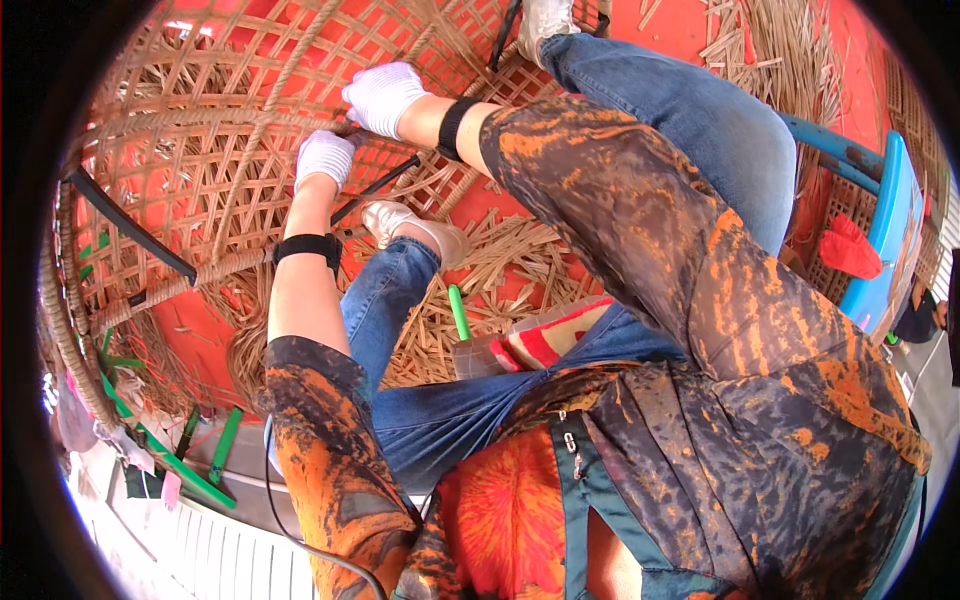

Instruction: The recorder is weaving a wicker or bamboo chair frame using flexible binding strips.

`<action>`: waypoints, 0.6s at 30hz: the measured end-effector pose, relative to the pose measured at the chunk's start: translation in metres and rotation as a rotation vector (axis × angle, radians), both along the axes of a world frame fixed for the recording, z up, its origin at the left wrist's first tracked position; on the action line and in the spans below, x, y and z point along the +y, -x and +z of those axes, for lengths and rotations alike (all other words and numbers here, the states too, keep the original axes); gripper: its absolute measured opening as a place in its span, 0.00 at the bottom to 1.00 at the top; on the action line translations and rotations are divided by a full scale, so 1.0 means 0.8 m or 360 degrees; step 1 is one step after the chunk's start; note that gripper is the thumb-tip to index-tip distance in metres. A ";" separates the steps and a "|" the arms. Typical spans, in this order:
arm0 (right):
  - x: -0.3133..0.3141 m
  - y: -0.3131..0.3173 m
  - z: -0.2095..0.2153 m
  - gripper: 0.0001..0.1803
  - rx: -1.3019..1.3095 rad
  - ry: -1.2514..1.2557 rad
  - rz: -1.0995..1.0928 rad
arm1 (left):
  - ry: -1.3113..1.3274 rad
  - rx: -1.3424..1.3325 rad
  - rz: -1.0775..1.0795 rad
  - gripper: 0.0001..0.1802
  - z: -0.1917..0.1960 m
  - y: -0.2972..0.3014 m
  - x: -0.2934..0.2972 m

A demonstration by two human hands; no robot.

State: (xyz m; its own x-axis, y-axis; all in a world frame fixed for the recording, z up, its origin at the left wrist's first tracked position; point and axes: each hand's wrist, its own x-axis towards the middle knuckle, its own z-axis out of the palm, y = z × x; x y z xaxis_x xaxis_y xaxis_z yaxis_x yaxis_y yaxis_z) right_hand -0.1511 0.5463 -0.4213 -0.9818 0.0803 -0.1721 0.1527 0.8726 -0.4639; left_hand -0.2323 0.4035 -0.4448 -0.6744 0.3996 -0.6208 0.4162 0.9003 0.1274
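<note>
A large openwork woven basket (190, 160) of tan strips, with cord-wrapped ribs, fills the upper left. My left hand (325, 160), in a white ribbed glove, is closed at one of its ribs. Just above and to the right, my right hand (383, 98), in a matching glove, is curled closed against the same part. The two hands nearly meet, with a short dark brown piece between them. Their fingertips are partly hidden, so exactly how they grip the weave is hard to see. A black strip (375, 190) runs along the basket just below my hands.
Loose cut strips (500, 260) litter the red floor (480, 205) between my shoes. A green-handled tool (458, 310) stands by my leg. On the right is a blue plastic chair (890, 230) with a red cloth bundle (850, 248). Green strips (180, 465) lie at lower left.
</note>
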 end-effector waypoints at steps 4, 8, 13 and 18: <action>-0.004 -0.012 -0.007 0.14 0.0046 0.0274 -0.0352 | 0.0075 0.0031 0.0067 0.32 0.014 -0.012 0.010; -0.002 -0.024 -0.018 0.11 0.0602 0.0014 -0.0595 | 0.0127 0.0099 0.0172 0.31 0.024 -0.020 0.013; -0.001 -0.036 -0.031 0.10 0.0717 0.0030 -0.0634 | 0.0059 0.0186 0.0177 0.30 0.022 -0.029 0.007; -0.005 -0.051 -0.034 0.09 0.0644 0.0051 -0.0458 | -0.0101 0.0500 0.0082 0.25 0.012 -0.040 -0.001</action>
State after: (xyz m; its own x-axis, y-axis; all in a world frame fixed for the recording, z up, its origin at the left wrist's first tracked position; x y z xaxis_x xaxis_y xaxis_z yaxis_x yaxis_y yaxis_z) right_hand -0.1101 0.5424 -0.4483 -0.9091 0.3590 0.2113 0.1878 0.8059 -0.5615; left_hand -0.2000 0.4027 -0.4355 -0.8494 0.3913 -0.3542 0.3983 0.9155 0.0564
